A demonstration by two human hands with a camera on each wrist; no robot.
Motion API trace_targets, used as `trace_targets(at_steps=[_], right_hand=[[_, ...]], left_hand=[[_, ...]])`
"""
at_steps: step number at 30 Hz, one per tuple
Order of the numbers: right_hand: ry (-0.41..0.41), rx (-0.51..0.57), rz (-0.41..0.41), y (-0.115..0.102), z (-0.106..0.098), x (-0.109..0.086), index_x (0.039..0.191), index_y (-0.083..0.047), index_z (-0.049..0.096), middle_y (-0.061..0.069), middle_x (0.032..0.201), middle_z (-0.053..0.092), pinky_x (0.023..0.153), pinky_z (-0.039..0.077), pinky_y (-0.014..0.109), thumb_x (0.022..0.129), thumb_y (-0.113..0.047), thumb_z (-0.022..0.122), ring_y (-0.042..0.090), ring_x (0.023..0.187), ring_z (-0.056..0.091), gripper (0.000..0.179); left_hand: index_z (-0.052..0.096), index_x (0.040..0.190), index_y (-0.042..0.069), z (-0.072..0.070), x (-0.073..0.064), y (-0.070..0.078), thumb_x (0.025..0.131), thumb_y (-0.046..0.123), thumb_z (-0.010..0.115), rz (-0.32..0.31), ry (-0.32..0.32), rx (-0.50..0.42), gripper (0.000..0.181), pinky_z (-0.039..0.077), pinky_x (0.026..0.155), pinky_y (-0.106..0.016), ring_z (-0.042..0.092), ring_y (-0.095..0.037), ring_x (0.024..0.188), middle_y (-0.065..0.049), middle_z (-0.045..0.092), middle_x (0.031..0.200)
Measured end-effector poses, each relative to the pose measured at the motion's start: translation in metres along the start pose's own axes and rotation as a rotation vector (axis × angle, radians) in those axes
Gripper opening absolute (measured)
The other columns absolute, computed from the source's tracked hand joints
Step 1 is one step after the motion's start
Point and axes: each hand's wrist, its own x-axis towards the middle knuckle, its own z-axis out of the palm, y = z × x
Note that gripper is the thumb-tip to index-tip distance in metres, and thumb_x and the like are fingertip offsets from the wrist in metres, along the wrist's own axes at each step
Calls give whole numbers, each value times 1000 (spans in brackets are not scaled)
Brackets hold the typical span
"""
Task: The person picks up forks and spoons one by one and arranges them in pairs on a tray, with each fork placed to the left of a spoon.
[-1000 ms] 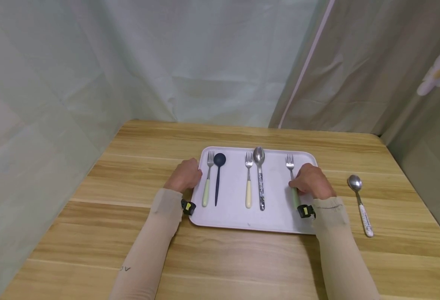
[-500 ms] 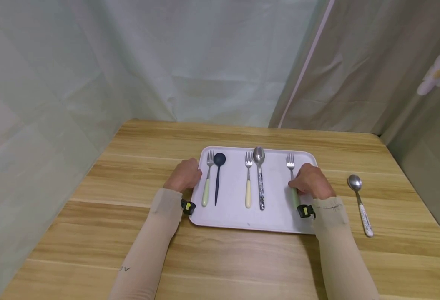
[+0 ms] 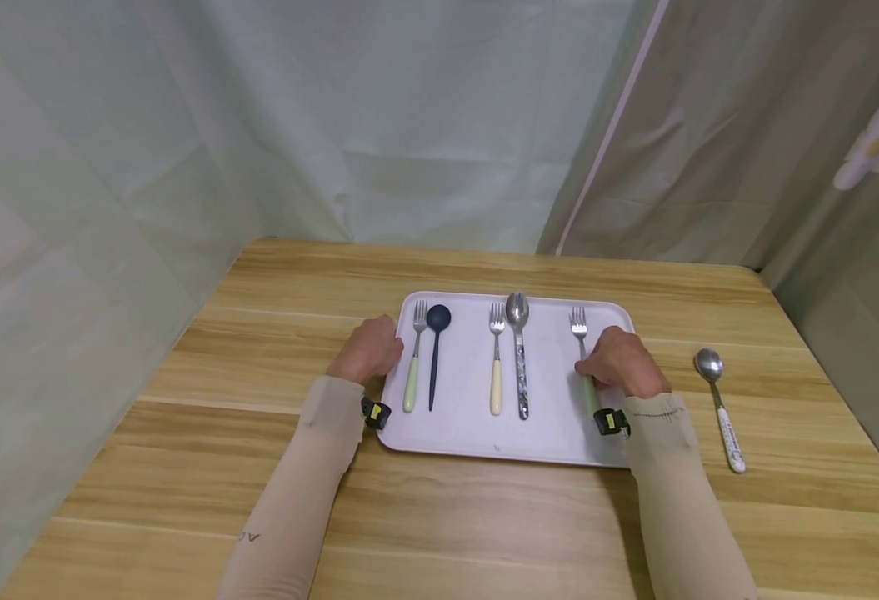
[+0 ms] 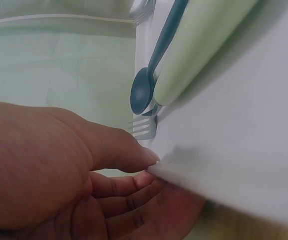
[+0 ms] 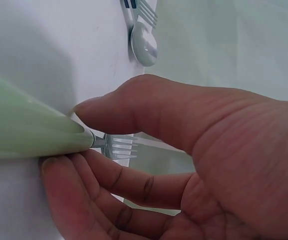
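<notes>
My left hand (image 3: 367, 350) pinches the left rim of a white rectangular tray (image 3: 454, 437). In the left wrist view the thumb lies on top of the rim and the curled fingers are below it. Over the tray's right part, my right hand (image 3: 622, 362) holds a fork with a green handle (image 5: 34, 120) between thumb and fingers; its tines (image 3: 578, 321) point away from me. Beside the left hand, a light-green-handled fork (image 3: 412, 383) and a dark blue spoon (image 3: 439, 318) lie side by side. Mid-tray are a cream-handled fork (image 3: 496, 387) and a metal spoon with a patterned handle (image 3: 521, 367).
To the right of the tray, a metal spoon with a white printed handle (image 3: 722, 417) lies on the wooden table (image 3: 484, 533). Pale curtains (image 3: 409, 125) hang close behind the table's far edge and along both sides.
</notes>
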Motion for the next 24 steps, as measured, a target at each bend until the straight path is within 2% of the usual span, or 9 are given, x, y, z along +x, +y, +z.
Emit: trace_targets(at_steps=[6, 12, 17, 24], right_hand=[[-11, 4, 7, 1, -1, 0, 73, -5, 59, 4, 63, 52, 59, 42, 28, 91, -21, 65, 18, 66, 55, 25], [5, -9, -17, 2, -2, 0, 70, -5, 59, 4, 62, 55, 58, 41, 28, 89, -19, 65, 17, 64, 54, 24], [29, -16, -61, 4, -1, 0, 74, -2, 65, 5, 64, 62, 59, 42, 28, 87, -18, 67, 18, 65, 55, 21], [18, -12, -42, 2, 0, 0, 77, -1, 66, 6, 67, 61, 60, 43, 28, 89, -19, 67, 18, 68, 56, 21]], left_hand=[[57, 114, -4, 0, -1, 0, 106, 16, 40, -3, 2, 9, 27, 48, 55, -24, 62, -21, 70, -14, 61, 87], [59, 108, -3, 0, 0, 1, 105, 15, 41, 4, 8, 16, 26, 47, 53, -24, 61, -20, 67, -13, 60, 83], [59, 101, -2, 1, 1, 0, 104, 13, 41, 19, 18, 39, 25, 44, 50, -23, 59, -19, 63, -12, 58, 79], [59, 100, -2, 1, 1, 0, 104, 14, 41, 18, 22, 30, 25, 45, 51, -24, 59, -19, 64, -12, 59, 79]])
